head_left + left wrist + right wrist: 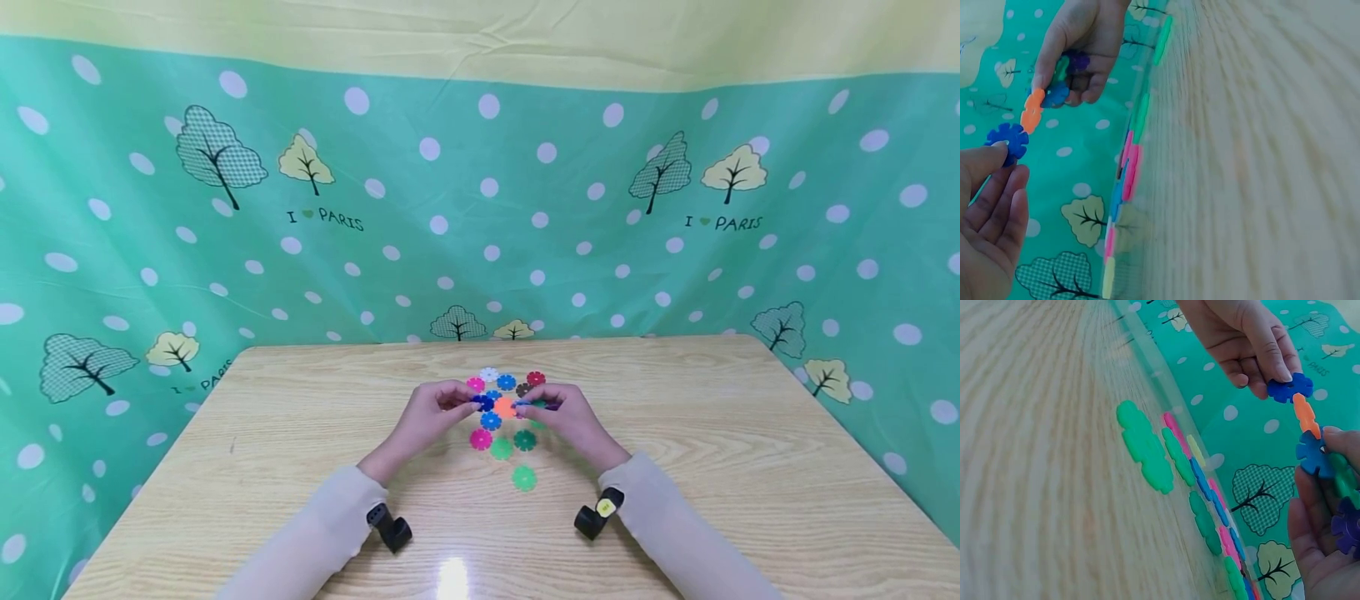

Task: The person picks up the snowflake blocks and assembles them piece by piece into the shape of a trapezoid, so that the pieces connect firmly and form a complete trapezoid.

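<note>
My left hand (427,417) pinches a dark blue notched plastic disc (1013,140) between thumb and fingers. An orange disc (1032,112) bridges the space to my right hand (570,418), its edge meeting the dark blue one. Thumb and fingers of the right hand grip a lighter blue disc (1314,455), which adjoins the orange one. Behind it come a green disc (1342,478) and a purple disc (1347,526) against the right palm, so the pieces form a chain. Both hands hold this chain above the table, over the other discs.
Loose notched discs lie on the wooden table (300,467) below and around the hands: a pink disc (481,439), a dark green disc (525,440), a red disc (536,378), a white disc (489,374) and several others. One light green disc (524,478) lies nearest me. A patterned green cloth (480,275) hangs behind.
</note>
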Available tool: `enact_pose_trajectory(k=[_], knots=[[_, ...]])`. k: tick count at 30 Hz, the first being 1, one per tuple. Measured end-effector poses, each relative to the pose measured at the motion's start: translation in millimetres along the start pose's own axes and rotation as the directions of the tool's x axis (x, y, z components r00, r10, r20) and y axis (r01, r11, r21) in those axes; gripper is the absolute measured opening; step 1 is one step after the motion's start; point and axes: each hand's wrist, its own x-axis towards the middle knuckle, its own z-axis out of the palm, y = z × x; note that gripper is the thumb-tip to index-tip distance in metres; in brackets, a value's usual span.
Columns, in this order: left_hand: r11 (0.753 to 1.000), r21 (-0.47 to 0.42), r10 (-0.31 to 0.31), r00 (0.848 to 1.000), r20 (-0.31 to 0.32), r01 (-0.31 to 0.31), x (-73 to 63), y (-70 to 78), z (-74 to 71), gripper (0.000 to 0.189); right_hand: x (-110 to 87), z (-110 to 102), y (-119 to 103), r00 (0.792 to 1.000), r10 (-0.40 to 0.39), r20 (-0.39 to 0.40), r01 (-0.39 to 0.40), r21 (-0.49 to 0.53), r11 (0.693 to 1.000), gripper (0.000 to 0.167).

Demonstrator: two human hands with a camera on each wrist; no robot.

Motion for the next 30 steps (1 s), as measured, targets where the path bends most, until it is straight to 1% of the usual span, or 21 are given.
enact_pose_trajectory(k=[5,11,14,19,24,27,30], knots=[[0.999,0.020,0.030,0.999,-0.012,-0.030,1.7,-0.7,1.7,0.009,-0.2,-1,0,0.999,-0.033,-0.008,0.033,0.013,0.999,0.014],[0.999,0.025,0.029,0.999,-0.016,-0.028,2.5,-2.6,2.2,0.009,0.5,-1,-1,1.000,-0.007,-0.013,0.007,0.023,1.000,0.015],[0.999,0.031,0.022,0.999,-0.024,-0.021,2.3,-2.7,2.2,0.009,0.5,-1,-1,1.000,0.003,-0.017,-0.003,0.014,1.000,0.016],[0.999,0.034,0.021,1.000,-0.019,-0.021,2.3,-2.6,4.9,0.011,0.1,-1,-2,1.000,0.010,-0.019,-0.010,0.007,1.000,0.015],[1.000,0.001,0.014,1.000,-0.027,-0.014,2.6,0.2,10.0,0.013,-0.5,0,-2,1.000,0.012,-0.016,-0.012,0.011,1.000,0.013],[1.000,-0.021,0.016,0.999,-0.042,-0.017,3.6,2.6,12.9,0.013,-1.3,0,-2,1.000,0.007,-0.016,-0.007,0.020,1.000,0.012],[0.999,-0.033,0.019,0.998,-0.064,-0.021,4.6,5.2,14.8,0.012,-1.3,-1,-2,1.000,-0.003,-0.017,0.004,0.033,0.999,0.015]])
